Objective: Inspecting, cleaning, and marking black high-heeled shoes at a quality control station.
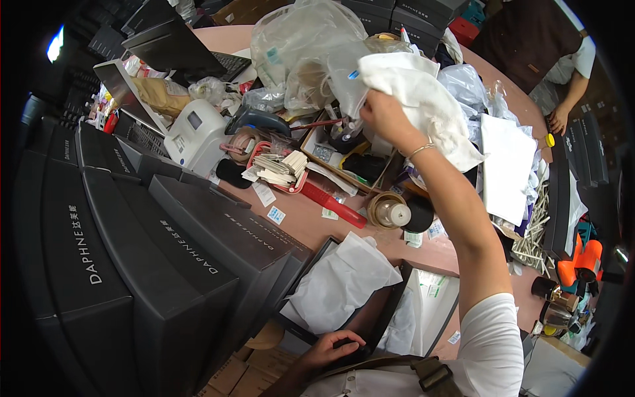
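My right hand reaches across the round table, fingers closed, against a white cloth and a clear plastic bag. What it pinches is hidden behind the fingers. Close to my body, my left hand curls its thumb and forefinger at the near rim of an open black box. White tissue paper bulges out of that box. Beside it, on the right, lies a white inner tray or lid with crumpled tissue at its side.
Closed black boxes stack up on the left. A red cutter-like tool, tape rolls, a basket of paper slips, a white label printer and a laptop crowd the table. Across it stands another person.
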The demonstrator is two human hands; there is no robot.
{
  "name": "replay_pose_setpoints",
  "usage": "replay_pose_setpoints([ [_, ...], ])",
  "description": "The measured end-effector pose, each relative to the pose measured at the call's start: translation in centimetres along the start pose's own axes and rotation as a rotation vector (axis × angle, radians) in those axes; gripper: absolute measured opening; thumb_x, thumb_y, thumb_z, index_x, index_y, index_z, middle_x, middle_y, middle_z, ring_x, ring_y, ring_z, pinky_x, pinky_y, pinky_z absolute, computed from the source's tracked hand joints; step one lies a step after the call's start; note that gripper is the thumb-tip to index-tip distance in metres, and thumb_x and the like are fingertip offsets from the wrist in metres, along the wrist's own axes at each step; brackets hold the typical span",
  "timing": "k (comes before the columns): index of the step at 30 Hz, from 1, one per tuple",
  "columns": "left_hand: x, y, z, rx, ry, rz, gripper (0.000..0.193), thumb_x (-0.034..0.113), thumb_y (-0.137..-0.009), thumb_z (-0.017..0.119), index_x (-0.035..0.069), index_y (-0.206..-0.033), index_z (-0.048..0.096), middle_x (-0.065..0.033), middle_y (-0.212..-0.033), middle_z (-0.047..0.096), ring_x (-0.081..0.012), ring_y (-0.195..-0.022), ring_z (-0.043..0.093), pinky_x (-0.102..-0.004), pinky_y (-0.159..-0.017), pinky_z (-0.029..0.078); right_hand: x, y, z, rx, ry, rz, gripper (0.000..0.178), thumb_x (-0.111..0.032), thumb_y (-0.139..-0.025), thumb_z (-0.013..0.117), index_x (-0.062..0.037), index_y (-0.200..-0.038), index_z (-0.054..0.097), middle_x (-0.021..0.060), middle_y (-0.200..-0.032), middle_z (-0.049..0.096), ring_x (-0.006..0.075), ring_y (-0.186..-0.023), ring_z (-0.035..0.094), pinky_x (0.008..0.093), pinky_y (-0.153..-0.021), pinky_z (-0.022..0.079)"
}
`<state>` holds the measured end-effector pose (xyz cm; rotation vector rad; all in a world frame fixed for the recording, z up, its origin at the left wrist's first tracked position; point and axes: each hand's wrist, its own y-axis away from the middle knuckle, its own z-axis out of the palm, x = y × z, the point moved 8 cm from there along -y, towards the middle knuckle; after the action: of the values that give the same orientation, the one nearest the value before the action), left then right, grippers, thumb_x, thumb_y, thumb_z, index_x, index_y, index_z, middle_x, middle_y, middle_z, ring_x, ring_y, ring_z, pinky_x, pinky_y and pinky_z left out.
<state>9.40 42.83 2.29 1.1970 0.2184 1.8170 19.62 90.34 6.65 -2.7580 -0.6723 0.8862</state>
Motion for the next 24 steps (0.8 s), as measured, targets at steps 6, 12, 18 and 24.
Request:
replay_pose_setpoints([
  [6,0.1,-0.1,0.3,-0.006,-0.009,-0.002,0.025,0.017,-0.094,0.057,0.000,-0.111,0.064,-0.0062,-0.110,0.065,-0.0130,-0.108,0.057,-0.0285,-0.097,0.040,1.2,-0.6,-3.0,-0.059,-0.154,0.058,0.020,-0.014,-0.083,0.065,0.0024,-0.093,0.067,0.0226,-0.084,0.067,0.0369,-0.077,0.066,0.0407,-0.070,0.051],
  [12,0.0,-0.1,0.2,-0.014,-0.003,0.008,0.025,0.018,-0.095,0.056,0.000,-0.112,0.063,-0.0061,-0.111,0.065,-0.0127,-0.107,0.057,-0.0280,-0.097,0.040,-0.1,0.2,-1.4,-0.156,-0.097,0.060,0.018,-0.014,-0.081,0.066,0.0010,-0.092,0.068,0.0195,-0.087,0.068,0.0354,-0.082,0.066,0.0407,-0.074,0.052],
  [18,-0.1,-0.3,0.3,-0.014,0.003,-0.012,0.026,0.018,-0.096,0.055,0.000,-0.112,0.063,-0.0059,-0.111,0.064,-0.0123,-0.107,0.057,-0.0271,-0.096,0.040,-1.5,0.4,1.4,-0.214,0.243,-0.159,0.025,-0.011,-0.079,0.060,-0.0065,-0.103,0.067,0.0138,-0.098,0.066,0.0345,-0.094,0.064,0.0445,-0.084,0.051],
  [24,-0.5,-0.4,0.1,-0.015,0.001,-0.012,0.026,0.019,-0.096,0.056,0.000,-0.112,0.063,-0.0059,-0.110,0.065,-0.0123,-0.107,0.057,-0.0273,-0.096,0.040,-4.1,0.8,2.9,-0.419,0.306,-0.130,0.019,-0.018,-0.080,0.062,-0.0078,-0.095,0.068,0.0100,-0.090,0.067,0.0297,-0.100,0.061,0.0502,-0.091,0.041],
])
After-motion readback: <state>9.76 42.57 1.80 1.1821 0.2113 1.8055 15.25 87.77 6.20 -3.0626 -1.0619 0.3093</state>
